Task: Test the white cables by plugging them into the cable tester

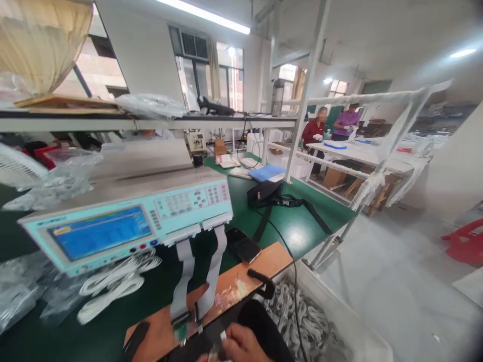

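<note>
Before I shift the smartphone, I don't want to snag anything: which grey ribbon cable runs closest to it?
The right ribbon cable, beside the smartphone; the left one hangs farther away.

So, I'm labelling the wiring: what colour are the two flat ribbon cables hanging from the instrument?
The ribbon cables are grey, seen in the head view.

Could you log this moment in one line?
right hand: pinching white piece; left hand: partly in view; nearby: board, ribbon cables, tester
</note>
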`<act>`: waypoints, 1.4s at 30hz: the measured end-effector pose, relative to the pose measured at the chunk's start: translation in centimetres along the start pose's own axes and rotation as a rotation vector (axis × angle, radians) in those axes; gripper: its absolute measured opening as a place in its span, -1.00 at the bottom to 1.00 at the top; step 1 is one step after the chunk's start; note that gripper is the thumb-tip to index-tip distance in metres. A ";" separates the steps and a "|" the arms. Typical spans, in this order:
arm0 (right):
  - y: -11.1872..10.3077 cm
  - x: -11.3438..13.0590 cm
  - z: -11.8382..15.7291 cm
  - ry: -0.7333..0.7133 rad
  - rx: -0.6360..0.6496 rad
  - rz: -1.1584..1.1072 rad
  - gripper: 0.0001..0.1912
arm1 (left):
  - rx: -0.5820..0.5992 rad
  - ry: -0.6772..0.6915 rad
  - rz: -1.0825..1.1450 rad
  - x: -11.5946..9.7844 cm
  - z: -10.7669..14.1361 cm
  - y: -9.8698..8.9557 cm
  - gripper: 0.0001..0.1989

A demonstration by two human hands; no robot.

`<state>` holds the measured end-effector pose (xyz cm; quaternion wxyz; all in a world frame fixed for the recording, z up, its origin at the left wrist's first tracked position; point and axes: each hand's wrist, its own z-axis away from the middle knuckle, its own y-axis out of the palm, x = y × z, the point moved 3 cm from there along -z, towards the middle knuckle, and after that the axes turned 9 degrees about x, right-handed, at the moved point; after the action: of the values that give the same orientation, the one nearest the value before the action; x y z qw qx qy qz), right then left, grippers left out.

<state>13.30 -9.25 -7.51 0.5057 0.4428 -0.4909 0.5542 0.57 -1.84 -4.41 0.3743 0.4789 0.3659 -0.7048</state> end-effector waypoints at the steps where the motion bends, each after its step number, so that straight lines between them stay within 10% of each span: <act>1: 0.2 0.0 -0.3 -0.031 0.009 -0.035 -0.68 | -0.003 -0.018 0.002 1.1 1.1 0.5 -0.72; 9: 1.9 1.0 -2.6 -0.064 0.103 -0.062 -0.71 | -0.012 0.013 0.040 4.3 3.5 0.0 -0.65; 24: 4.0 2.1 -3.1 0.121 0.110 -0.319 -0.72 | 0.195 -0.034 0.136 3.5 4.0 -2.9 -0.68; 42: 3.9 2.9 -3.6 0.187 0.142 -0.394 -0.72 | -0.128 0.067 0.265 3.9 3.0 -2.5 -0.69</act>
<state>9.18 -5.37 -5.49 0.6151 0.5114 -0.3056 0.5165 -3.87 -4.03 -6.86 0.4815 0.5214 0.3560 -0.6079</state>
